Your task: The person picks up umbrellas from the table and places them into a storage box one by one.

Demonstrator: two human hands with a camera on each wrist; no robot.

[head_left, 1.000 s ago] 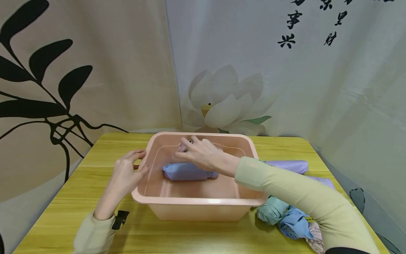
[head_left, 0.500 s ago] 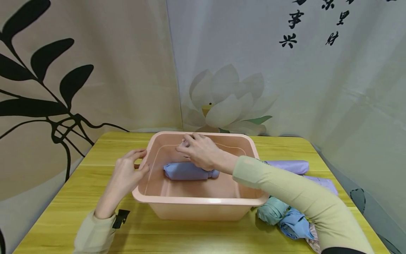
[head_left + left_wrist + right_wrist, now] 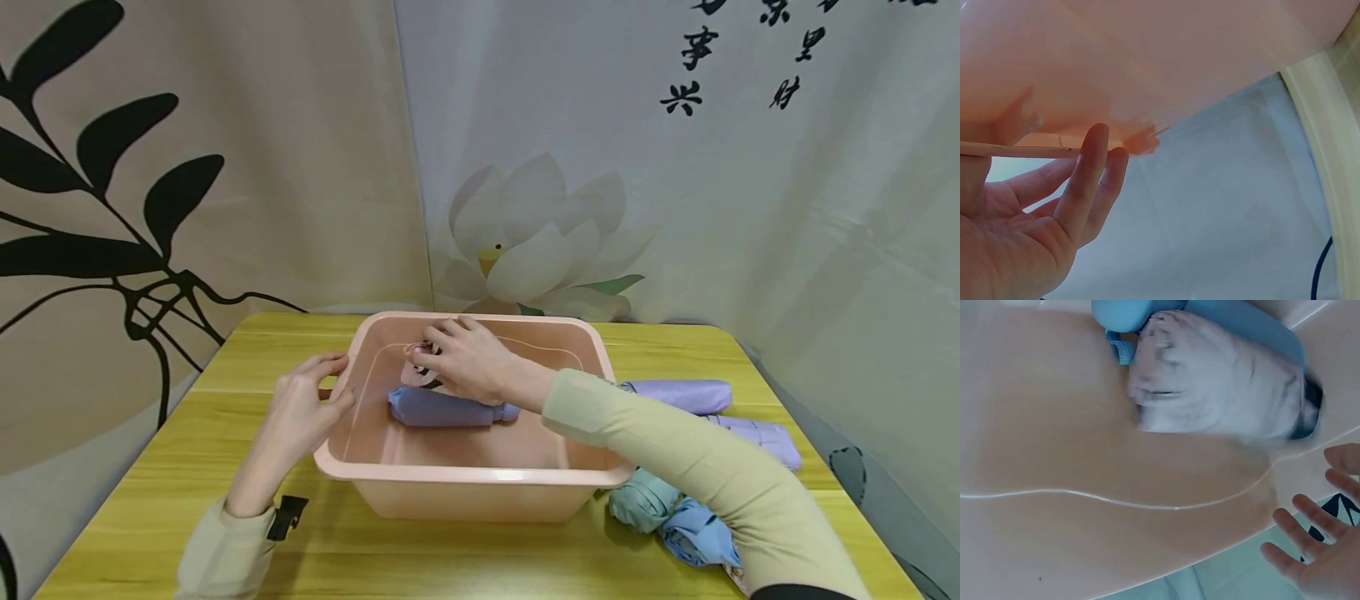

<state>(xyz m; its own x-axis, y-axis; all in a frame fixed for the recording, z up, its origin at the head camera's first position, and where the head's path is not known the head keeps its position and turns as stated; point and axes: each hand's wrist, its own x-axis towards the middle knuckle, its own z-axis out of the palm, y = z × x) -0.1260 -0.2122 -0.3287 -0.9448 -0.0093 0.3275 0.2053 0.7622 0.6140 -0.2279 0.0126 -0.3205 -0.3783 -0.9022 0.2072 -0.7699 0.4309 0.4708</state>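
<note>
Inside the pink plastic tub (image 3: 480, 477) lies a blue folded umbrella (image 3: 442, 407). A pale pinkish umbrella with dark patches (image 3: 1216, 381) rests against it on the far side, blurred in the right wrist view. My right hand (image 3: 476, 362) is above this patterned umbrella. In the right wrist view the fingers (image 3: 1300, 534) are spread apart, and a gap separates them from the umbrella. At the tub's left rim, my left hand (image 3: 303, 408) touches the edge with fairly straight fingers (image 3: 1085, 181), the thumb partly hidden by the rim.
To the right of the tub lie a purple folded umbrella (image 3: 678, 395), a lilac one (image 3: 757, 439), a teal bundle (image 3: 643, 500) and a blue bundle (image 3: 699, 533). My right sleeve hides part of these. A printed curtain (image 3: 555, 125) hangs behind the wooden table (image 3: 480, 567).
The patterned umbrella has gone lower, down beside the blue one, and my right hand has let go of it. More of the umbrella shows now. My left hand has stayed at the rim.
</note>
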